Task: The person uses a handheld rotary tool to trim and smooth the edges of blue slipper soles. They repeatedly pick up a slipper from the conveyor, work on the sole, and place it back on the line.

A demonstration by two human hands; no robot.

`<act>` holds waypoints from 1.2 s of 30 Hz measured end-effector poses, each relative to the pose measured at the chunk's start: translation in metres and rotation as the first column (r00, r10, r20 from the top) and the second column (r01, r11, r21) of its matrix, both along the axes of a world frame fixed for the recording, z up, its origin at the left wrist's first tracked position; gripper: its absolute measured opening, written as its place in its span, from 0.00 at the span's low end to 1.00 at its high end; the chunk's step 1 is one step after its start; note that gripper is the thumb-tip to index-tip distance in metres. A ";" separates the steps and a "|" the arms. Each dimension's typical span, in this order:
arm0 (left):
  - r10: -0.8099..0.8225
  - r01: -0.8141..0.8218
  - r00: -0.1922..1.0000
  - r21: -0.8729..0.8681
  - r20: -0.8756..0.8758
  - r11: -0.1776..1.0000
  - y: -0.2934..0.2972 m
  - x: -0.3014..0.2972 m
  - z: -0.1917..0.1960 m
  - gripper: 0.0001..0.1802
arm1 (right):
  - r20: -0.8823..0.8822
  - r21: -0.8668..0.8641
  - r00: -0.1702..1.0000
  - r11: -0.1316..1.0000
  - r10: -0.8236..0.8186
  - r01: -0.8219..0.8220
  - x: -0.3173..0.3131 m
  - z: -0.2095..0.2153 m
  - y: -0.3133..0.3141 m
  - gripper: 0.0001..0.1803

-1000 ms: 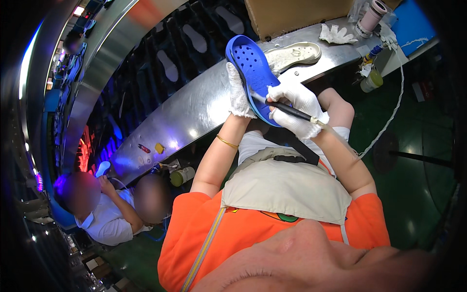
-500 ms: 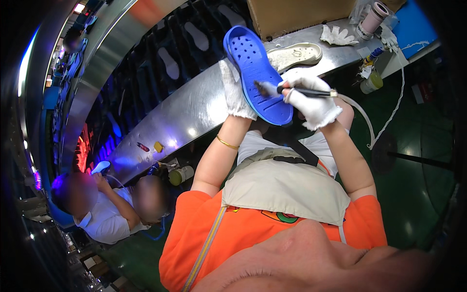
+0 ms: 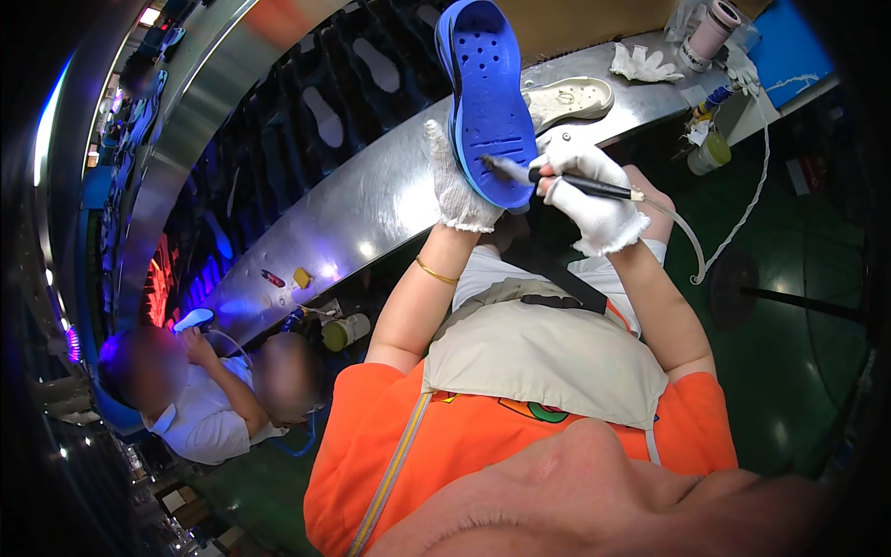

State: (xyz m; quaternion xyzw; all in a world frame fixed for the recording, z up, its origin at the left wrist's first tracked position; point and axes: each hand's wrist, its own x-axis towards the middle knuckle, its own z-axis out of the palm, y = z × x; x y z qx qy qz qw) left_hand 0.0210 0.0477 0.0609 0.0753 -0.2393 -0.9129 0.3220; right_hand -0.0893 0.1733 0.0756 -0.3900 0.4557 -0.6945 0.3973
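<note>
My gloved left hand (image 3: pixel 455 186) grips a blue shoe sole (image 3: pixel 490 107) along its left edge and holds it above the metal ledge. Small holes dot the sole's far end, and slots cross it nearer me. In my gloved right hand (image 3: pixel 594 223) is a black-handled brush (image 3: pixel 608 190), with bare fingertips showing at the handle. The dark bristle tip lies over the sole's near part, by the slots; a thin tube (image 3: pixel 691 246) trails from the handle's back end. The fingers of my left hand are partly hidden beneath the sole.
A cream sole (image 3: pixel 575 97) lies on the metal ledge (image 3: pixel 380 204), with a white glove (image 3: pixel 643 65) and a pink bottle (image 3: pixel 710 39) farther right. Grey insole shapes (image 3: pixel 376 65) sit on the dark conveyor beyond. At lower left, a co-worker (image 3: pixel 213 408) holds a light sole.
The blue sole has moved away from me and turned more upright in my left hand. The brush tip is now closer to the sole's near end; my right hand has barely shifted.
</note>
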 end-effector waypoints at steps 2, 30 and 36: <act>0.004 -0.005 1.000 -0.036 -0.008 0.999 0.002 -0.003 0.007 0.44 | -0.060 0.017 0.998 1.000 -0.001 0.002 0.000 -0.007 0.000 0.06; -0.366 0.406 0.889 0.102 -0.274 0.908 -0.032 0.006 0.027 0.44 | 0.115 0.063 0.959 0.961 0.260 -0.268 -0.017 0.008 0.007 0.08; -0.334 0.334 0.942 -0.005 0.038 0.942 -0.032 0.000 0.033 0.42 | -0.253 -0.085 0.950 0.974 0.183 -0.210 -0.012 0.005 -0.010 0.09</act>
